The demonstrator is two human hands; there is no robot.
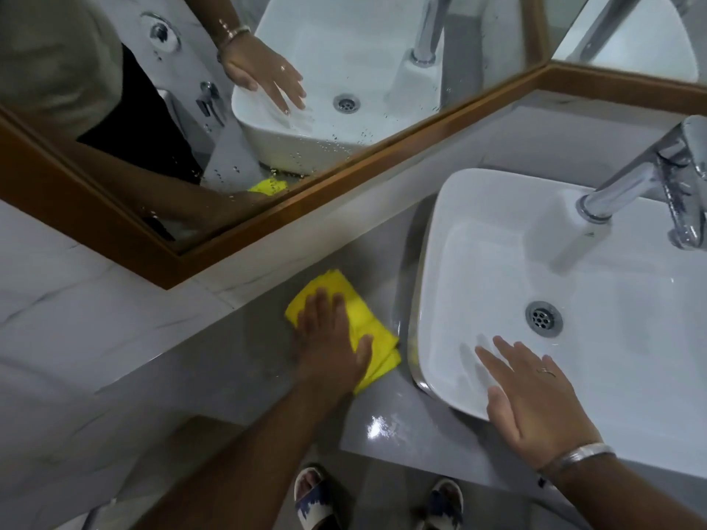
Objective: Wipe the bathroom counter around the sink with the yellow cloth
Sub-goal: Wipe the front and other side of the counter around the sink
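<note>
Fingers (325,300) of the left hand (333,338) lie spread and flat, palm down, pressing the yellow cloth (367,327) onto the grey counter (229,357); the hand is open and grips nothing, it only pins the cloth in place. The cloth is folded and lies on the counter just left of the sink (574,300), its near corner almost at the sink's base, with the thumb lying across its right side. The right hand (531,395) is also open and flat, resting on the sink's near left corner, its fingers reaching over the rim toward the bowl. A ring shows on one finger and a metal bangle (577,455) sits on the wrist. The sink is a white rectangular basin standing on top of the counter, with a drain (543,318) in the bowl and a chrome tap (650,177) at its back. A wet sheen glints on the counter by the near edge. Behind the counter hangs a wood-framed mirror (267,208) showing the sink and both hands. Two sandalled feet (317,499) stand on the floor below.
</note>
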